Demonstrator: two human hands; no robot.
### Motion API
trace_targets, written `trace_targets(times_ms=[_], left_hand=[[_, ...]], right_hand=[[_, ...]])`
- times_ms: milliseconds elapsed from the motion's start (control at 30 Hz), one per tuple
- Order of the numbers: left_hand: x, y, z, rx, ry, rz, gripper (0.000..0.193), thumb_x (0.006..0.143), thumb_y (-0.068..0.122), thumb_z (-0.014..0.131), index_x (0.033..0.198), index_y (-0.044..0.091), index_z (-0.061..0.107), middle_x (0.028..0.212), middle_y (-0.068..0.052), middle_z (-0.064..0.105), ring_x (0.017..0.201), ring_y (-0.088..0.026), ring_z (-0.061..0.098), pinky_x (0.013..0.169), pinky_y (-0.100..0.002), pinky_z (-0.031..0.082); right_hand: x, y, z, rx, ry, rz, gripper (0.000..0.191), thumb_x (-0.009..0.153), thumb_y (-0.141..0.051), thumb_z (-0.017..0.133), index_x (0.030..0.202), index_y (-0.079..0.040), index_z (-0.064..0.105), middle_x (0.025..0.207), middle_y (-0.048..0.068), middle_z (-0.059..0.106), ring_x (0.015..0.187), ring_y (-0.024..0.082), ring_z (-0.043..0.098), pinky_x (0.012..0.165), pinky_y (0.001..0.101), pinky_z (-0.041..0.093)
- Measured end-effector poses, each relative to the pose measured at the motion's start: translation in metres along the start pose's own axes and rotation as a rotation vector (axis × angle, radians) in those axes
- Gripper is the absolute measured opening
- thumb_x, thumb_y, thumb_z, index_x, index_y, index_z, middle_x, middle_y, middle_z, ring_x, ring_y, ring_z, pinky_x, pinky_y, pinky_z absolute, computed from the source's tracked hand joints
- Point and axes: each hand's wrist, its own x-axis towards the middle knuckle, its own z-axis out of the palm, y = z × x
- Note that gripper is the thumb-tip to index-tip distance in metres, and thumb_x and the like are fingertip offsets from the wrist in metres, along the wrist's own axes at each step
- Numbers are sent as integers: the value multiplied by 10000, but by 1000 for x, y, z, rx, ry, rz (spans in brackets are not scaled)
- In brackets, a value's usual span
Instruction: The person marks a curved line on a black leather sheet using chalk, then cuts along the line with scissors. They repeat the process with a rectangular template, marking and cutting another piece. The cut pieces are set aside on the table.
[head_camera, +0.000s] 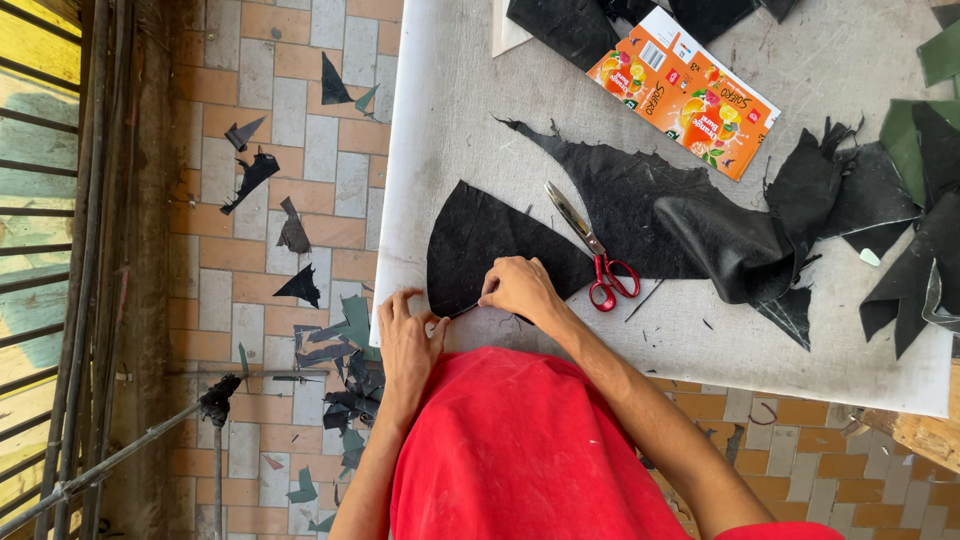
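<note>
I see my left hand (408, 338) at the near left edge of the white tabletop (450, 110), fingers curled together and pressing down on the near corner of a black leather piece (480, 240) shaped like a pointed half-dome. My right hand (518, 288) rests on the same piece just to the right, fingers pinched shut on a thin dark tool (464, 311) whose tip points toward the left hand; I cannot tell what kind of tool it is. The leather piece lies flat near the left edge of the tabletop, its straight side toward me. Just right of it lie scissors with red handles (600, 262), closed, blades pointing far and left, apart from my right hand. Beyond the scissors a larger ragged black leather sheet (650, 200) spreads to the right, folding up into a glossy bulge. Farther off sits an orange flattened juice carton (685, 90), tilted. At the far right edge are more black scraps (900, 270) and dark green pieces (905, 130). On the tiled floor (290, 130) to the left lie scattered offcuts (255, 175), black and green, with a heap near my left elbow. A metal railing (80, 250) runs along the far left. My red shirt (520, 450) fills the near middle.
</note>
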Motion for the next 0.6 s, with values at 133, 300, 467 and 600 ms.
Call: trace_targets(times_ms=[133, 300, 467, 600], left_hand=[[8, 5, 4, 195, -118, -99, 182, 746, 221, 850, 785, 64, 766, 1251, -74, 585, 1218, -312, 487, 1088, -469, 353], [14, 2, 15, 401, -134, 311, 449, 839, 1, 745, 1212, 250, 713, 1343, 12, 593, 1229, -219, 511, 1031, -414, 417], [15, 2, 21, 266, -452, 438, 628, 753, 156, 784, 1350, 63, 613, 1286, -70, 596, 1162, -266, 512, 936, -419, 434], [15, -1, 24, 377, -414, 531, 589, 800, 171, 739, 1356, 26, 613, 1262, -79, 617, 1138, -262, 524, 893, -382, 453]], right_hand=[[13, -7, 4, -52, -30, 167, 145, 635, -225, 908, 710, -144, 814, 701, 100, 759, 662, 256, 742, 742, 375, 579], [9, -6, 6, 27, 6, 185, 222, 640, -210, 928, 752, -96, 773, 738, 75, 766, 694, 224, 747, 703, 363, 589], [-14, 4, 8, 69, 126, -38, 252, 739, -203, 877, 904, -84, 728, 866, 33, 742, 797, 186, 725, 769, 354, 555], [-46, 14, 21, -29, 350, -284, 258, 792, -223, 845, 970, -84, 720, 938, 24, 680, 903, 200, 656, 864, 375, 470]])
